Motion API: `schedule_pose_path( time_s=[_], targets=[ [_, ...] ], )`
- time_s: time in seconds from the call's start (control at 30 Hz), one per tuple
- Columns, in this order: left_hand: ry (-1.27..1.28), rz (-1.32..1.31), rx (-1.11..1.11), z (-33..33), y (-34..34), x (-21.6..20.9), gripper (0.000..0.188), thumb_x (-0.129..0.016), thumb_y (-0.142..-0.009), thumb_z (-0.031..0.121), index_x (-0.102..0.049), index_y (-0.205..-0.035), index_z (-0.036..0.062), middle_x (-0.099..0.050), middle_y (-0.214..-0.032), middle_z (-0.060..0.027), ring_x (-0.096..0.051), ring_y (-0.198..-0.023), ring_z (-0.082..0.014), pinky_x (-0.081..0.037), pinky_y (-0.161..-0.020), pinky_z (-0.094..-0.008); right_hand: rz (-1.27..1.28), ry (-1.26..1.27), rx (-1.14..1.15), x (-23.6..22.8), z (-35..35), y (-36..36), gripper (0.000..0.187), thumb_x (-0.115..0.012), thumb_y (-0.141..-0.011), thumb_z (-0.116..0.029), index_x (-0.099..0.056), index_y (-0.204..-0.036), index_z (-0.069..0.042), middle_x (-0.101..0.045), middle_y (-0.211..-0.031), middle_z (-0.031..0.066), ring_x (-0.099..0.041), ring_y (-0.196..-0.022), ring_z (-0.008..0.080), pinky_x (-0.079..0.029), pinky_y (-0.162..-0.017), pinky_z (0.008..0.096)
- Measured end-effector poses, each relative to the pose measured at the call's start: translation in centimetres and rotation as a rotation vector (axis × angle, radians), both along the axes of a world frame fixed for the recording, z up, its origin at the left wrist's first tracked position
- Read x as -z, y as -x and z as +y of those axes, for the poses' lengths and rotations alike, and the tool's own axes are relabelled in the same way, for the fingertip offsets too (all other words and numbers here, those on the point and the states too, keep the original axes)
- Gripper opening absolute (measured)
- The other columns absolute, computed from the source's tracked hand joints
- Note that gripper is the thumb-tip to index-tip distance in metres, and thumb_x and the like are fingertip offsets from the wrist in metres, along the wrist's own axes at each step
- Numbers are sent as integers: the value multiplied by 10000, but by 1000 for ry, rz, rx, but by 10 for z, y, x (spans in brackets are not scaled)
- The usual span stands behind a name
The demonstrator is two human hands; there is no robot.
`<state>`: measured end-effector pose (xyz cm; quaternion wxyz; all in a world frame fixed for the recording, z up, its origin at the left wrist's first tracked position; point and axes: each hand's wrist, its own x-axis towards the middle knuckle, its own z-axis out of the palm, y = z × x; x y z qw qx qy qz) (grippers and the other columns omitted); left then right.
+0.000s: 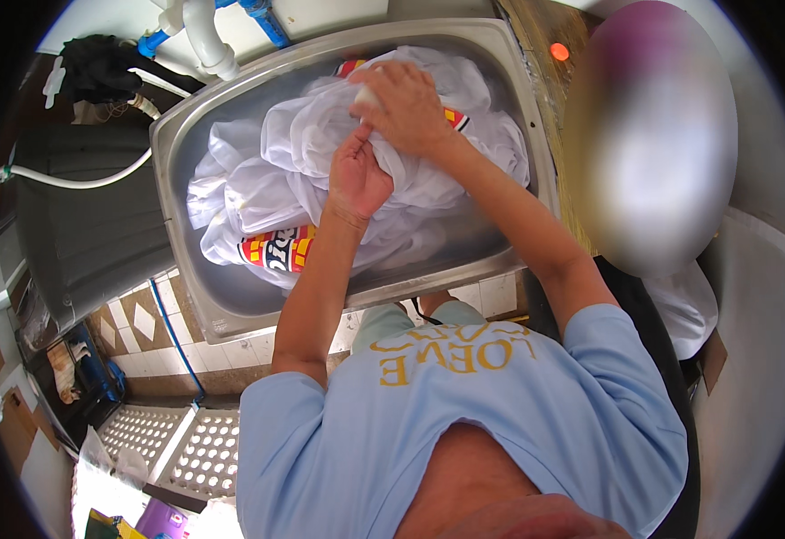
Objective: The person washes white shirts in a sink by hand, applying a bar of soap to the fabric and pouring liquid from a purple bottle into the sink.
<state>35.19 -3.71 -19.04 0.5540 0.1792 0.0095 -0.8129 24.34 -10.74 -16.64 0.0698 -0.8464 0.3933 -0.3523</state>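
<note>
White fabric (298, 135) with red, yellow and black printed patches lies bunched and wet in a steel sink (170, 180). My left hand (359, 175) is closed on a fold of it near the middle. Just above and to the right, my right hand (406, 108) curls over the cloth. Between its thumb and fingers shows a small off-white piece (367, 97) that looks like a bar of soap. The two hands nearly touch. One printed patch (277, 249) lies by my left forearm; another (456, 119) shows beside my right wrist.
White and blue pipes (202, 36) stand behind the sink. A white hose (87, 183) curves in from the left, over a dark grey surface (87, 229). Wooden boards (545, 81) edge the right side, next to a blurred oval area. A perforated metal panel (208, 454) lies lower left.
</note>
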Motion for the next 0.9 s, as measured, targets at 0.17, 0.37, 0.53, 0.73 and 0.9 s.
schedule_pose_path(
  time_s=[0.17, 0.37, 0.53, 0.73, 0.9],
  targets=[
    [71, 132, -56, 1, -3, 12, 370, -365, -978, 260, -492, -1269, 71, -533, -1312, -50, -473, -1236, -229, -321, -1089, -411, -87, 36, -78, -2, 22, -17, 337, -629, -807, -378, -622, -1060, -156, -586, -1027, 99, -550, -961, 305, -411, -849, 439],
    [-4, 51, -3, 0, 6, 0, 423, -347, -976, 261, -423, -1345, 69, -466, -1386, -64, -441, -1273, -228, -289, -1111, -402, 0, -27, 55, 2, -4, 12, 340, -694, -745, -365, -617, -987, -138, -574, -1012, 68, -554, -962, 273, -399, -871, 424],
    [37, -22, -13, 5, 0, -4, 478, -360, -966, 244, -354, -1401, 45, -447, -1397, -105, -413, -1302, -243, -284, -1113, -408, -72, 112, -49, -4, 22, -1, 313, -700, -755, -348, -607, -957, -129, -576, -963, 89, -554, -931, 291, -419, -832, 409],
    [-14, 74, 92, -2, 0, -6, 497, -336, -966, 252, -372, -1380, -20, -459, -1397, -141, -425, -1299, -294, -272, -1124, -418, -667, -798, 247, 14, -35, 29, 249, -673, -836, -306, -595, -963, -107, -614, -927, 61, -580, -839, 200, -465, -718, 336],
    [7, 76, 87, -2, -5, -6, 506, -341, -966, 257, -384, -1371, -44, -461, -1395, -156, -442, -1287, -305, -284, -1119, -432, -1064, -1068, 170, -1, -40, 57, 249, -686, -840, -233, -564, -983, -69, -627, -934, 48, -570, -811, 141, -462, -679, 286]
  ],
)
